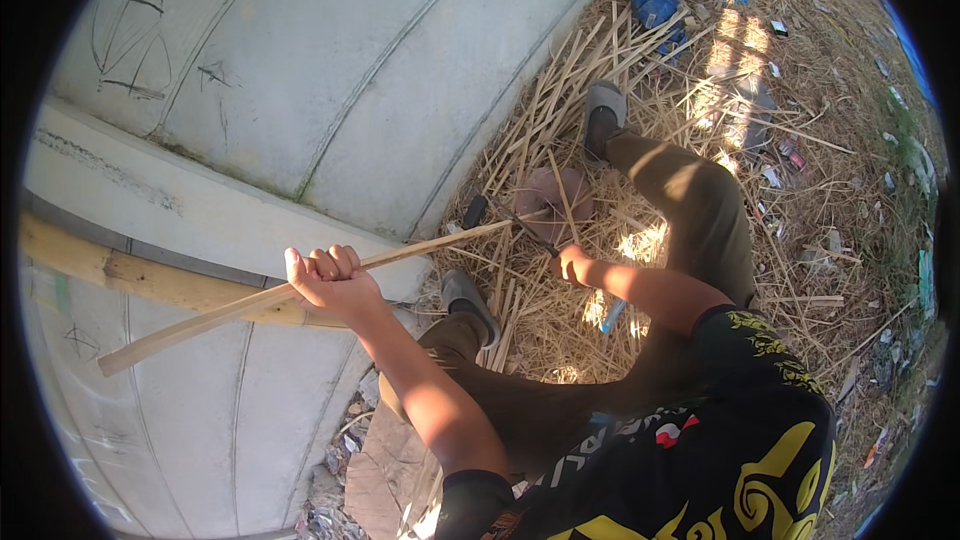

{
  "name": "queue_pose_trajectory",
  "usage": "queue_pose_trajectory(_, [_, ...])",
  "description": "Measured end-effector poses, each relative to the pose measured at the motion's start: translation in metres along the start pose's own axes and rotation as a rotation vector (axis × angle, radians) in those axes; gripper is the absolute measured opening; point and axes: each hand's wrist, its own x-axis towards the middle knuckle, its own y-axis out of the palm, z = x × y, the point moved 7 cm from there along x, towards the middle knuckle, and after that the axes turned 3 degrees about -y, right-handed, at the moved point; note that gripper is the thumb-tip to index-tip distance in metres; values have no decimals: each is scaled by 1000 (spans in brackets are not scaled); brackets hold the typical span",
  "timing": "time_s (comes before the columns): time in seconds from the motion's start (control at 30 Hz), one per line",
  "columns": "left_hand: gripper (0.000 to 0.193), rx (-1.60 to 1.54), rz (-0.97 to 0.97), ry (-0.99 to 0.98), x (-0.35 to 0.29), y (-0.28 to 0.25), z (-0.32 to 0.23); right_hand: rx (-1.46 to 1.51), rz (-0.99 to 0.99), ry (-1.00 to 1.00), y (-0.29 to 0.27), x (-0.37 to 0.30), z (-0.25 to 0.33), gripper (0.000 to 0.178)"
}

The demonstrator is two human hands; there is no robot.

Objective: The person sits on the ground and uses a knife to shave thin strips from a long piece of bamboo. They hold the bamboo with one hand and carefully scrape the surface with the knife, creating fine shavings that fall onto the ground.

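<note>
My left hand (332, 278) is closed around a long, flat bamboo strip (200, 323). The strip slants from the lower left up to the round block by my feet. My right hand (572, 266) grips a dark-bladed knife (532, 233), its handle mostly hidden in the fist. The blade lies close to the strip's far end; whether they touch I cannot tell. Under that end sits a round, reddish-brown block (573, 190) between my shoes. A thin sliver (562, 185) crosses the block toward my right hand. Beside it on the left is a small black object (475, 211).
Many split strips (545, 105) lie in a pile along the concrete wall (330, 50). A bamboo pole (150, 277) runs along the wall at left. Straw and shavings cover the ground. A blue plastic bag (655, 6) lies beyond my far shoe (604, 105); litter is scattered at right.
</note>
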Motion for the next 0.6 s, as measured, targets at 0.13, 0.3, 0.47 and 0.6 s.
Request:
queue_pose_trajectory(0.13, [55, 12, -71, 4, 1, -15, -8, 93, 110, 79, -22, -25, 23, 20])
queue_pose_trajectory(0.3, [55, 23, -41, 7, -2, -14, -4, 354, -248, -553, -103, -92, 139, 33])
queue_pose_trajectory(0.47, [55, 49, -39, 20, 0, -14, -9, 673, -253, -638, -58, -77, 113, 35])
queue_pose_trajectory(0.6, [55, 41, -88, 31, -3, -15, -5, 410, 51, 265, 56, 28, -80, 22])
